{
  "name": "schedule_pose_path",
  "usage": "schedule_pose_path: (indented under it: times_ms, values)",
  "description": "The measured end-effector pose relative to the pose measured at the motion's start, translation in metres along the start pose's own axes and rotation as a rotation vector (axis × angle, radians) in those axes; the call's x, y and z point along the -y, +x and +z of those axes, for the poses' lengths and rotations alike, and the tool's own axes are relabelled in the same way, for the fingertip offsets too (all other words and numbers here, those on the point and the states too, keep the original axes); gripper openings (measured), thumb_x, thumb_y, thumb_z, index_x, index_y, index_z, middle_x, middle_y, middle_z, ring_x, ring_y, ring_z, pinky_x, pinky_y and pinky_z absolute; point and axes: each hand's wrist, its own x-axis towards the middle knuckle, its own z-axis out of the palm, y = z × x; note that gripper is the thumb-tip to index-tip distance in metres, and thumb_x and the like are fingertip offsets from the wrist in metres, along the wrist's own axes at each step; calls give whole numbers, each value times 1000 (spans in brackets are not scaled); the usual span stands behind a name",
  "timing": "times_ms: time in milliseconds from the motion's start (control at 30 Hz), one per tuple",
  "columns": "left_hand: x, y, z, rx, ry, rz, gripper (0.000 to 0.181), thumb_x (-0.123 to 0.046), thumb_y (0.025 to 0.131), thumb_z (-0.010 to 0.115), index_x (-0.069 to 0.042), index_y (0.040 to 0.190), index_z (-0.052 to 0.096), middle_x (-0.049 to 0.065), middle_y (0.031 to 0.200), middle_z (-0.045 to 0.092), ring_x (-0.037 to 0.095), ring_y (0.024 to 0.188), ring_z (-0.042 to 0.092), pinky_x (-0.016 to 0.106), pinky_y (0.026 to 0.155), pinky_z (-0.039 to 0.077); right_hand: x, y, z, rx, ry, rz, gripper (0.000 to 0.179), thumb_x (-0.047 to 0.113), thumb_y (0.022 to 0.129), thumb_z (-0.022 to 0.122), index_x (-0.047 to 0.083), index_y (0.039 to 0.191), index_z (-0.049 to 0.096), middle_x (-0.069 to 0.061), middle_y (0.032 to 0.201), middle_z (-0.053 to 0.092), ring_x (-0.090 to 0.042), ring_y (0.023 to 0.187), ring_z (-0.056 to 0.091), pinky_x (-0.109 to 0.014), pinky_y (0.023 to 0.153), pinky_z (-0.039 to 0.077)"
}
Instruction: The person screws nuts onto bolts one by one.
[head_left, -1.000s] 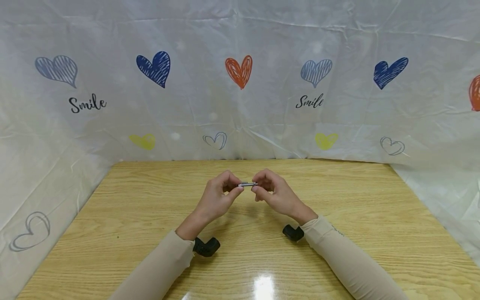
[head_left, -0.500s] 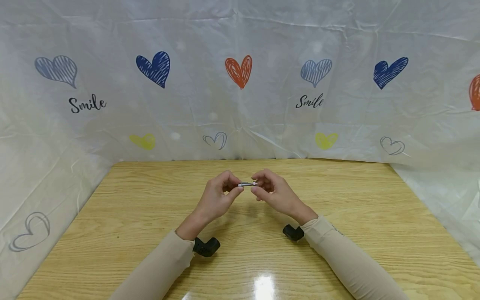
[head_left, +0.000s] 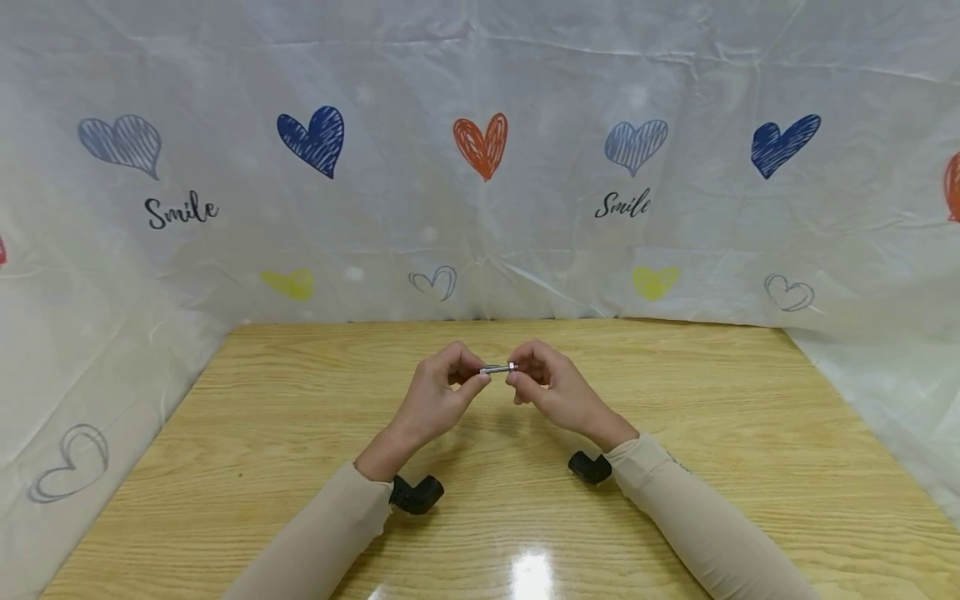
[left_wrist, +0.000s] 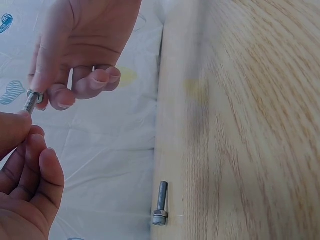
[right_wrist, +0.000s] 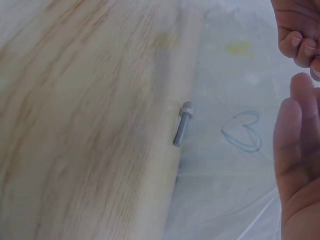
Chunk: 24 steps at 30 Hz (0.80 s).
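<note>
My left hand (head_left: 441, 390) pinches a small silver bolt (head_left: 497, 368) between thumb and fingertips, holding it nearly level above the table. A hex nut (left_wrist: 35, 96) sits on the bolt's threaded end, toward the right. My right hand (head_left: 553, 385) has thumb and forefinger at that nut, pinching it, while the other fingers curl loosely. In the right wrist view the held bolt lies outside the picture, and only parts of both hands show. A second bolt (left_wrist: 161, 204), with a nut up against its head, lies on the table near the far edge.
The wood-grain table (head_left: 300, 467) ends at a white cloth backdrop (head_left: 540, 83) printed with hearts and "Smile". Black wrist devices (head_left: 417, 495) hang below both beige sleeves (head_left: 330, 517).
Half a second ago the right thumb and forefinger were spread off the nut; now they have closed in on it again. The left hand keeps its hold on the bolt. The head view shifts slightly.
</note>
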Motion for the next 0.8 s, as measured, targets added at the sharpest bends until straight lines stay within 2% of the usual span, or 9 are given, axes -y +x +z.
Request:
schedule_pose_path:
  times_ms: [100,200,300,467,633,800]
  values:
    - [0,0,1,1,0,2,5,5,89,63,4,92,59,16,86,64,27,69,58,37,65,50,-1,-1,-1,2,-32,17,10,9,99,53,-1,101,57,-7,83,59,-37,71,60,-46,67,52]
    - [-1,0,1,-1,-3,1,5,6,89,63,5,92,59,17,85,64,28,70,59,39,66,51,-2,-1,-2,17,-49,19,13,12,100,51,3,98,59,-9,82,60,-37,72,60,-48,66,50]
    - [-1,0,1,-1,-6,-3,5,7,89,62,5,92,59,17,84,64,28,70,59,37,65,50,-2,-1,-2,24,-32,22,11,11,99,54,2,104,58,-12,86,60,-38,73,60,-46,68,52]
    - [0,-1,1,4,-8,2,5,7,89,62,5,92,58,16,86,64,28,69,58,36,64,49,-1,-1,-1,3,-1,-12,23,2,93,60,0,114,53,-14,94,59,-40,75,62,-40,66,54]
    - [2,-1,2,6,-6,15,5,5,89,62,5,92,58,17,86,64,27,68,57,38,63,49,-1,-2,-1,-4,2,-50,17,-3,93,58,-4,110,53,-17,89,59,-39,71,62,-42,68,55]
    - [3,-1,2,0,5,19,5,5,89,63,4,92,59,16,86,64,27,66,56,31,62,48,-4,-1,-1,10,-67,-32,8,7,98,53,3,101,59,-14,81,61,-32,69,61,-41,65,53]
